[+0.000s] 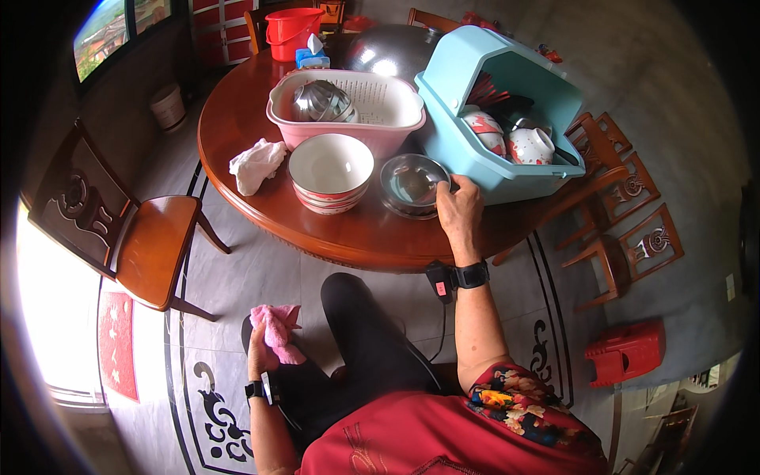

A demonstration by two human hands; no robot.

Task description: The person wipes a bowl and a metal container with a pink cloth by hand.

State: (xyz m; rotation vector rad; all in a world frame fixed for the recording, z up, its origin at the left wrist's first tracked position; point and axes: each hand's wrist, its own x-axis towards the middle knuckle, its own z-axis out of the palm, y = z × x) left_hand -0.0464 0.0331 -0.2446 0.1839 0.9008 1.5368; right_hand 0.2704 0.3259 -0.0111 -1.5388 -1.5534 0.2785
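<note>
My right hand (460, 205) grips the right rim of a stainless steel bowl (414, 183) that rests on the round wooden table (332, 243). In my left hand (259, 351), low over my lap, is a bunched pink cloth (276, 329). Left of the steel bowl stands a stack of white bowls with red patterns (331, 172), and a crumpled white cloth (256, 166) lies beyond it to the left. A pink basin (350, 133) behind the stack holds a white colander (386, 101) and shiny metal bowls (323, 102). The light-blue lidded box (499, 178) at right contains patterned bowls (530, 146) and red chopsticks (488, 92).
Towards the table's back are a red bucket (293, 35), a tissue pack (313, 58) and a large dark metal lid (389, 53). A wooden chair (157, 249) stands at left. More wooden chairs (650, 242) and a red plastic stool (626, 351) are at right.
</note>
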